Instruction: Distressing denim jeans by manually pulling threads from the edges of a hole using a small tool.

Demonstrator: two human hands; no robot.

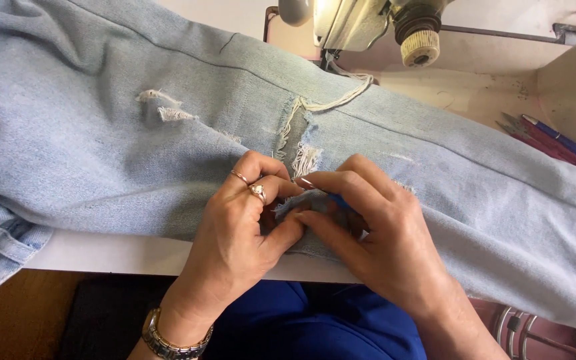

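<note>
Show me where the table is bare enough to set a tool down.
Bare table between the sewing machine and the pens. Elsewhere the jeans cover it; left hand and right hand crowd the tear.

A pair of jeans (pixel 101 133) lies spread across the table (pixel 128 253), running from the far left to the near right, its left end hanging over the table's near edge. At the near edge, about midway, the left hand (pixel 241 227) and the right hand (pixel 375 233) meet on the cloth — fingertips touching, a fold of fabric pinched between them, with a small tool (pixel 338 202) (mostly hidden) in the right hand. Just behind the hands is a frayed tear (pixel 301 143); a smaller tear (pixel 165 107) sits to its left. Behind the jeans stands a sewing machine (pixel 368 23). Far right, beyond the cloth, lie scissors (pixel 541 141) and a pen (pixel 568 143) — side by side.
</note>
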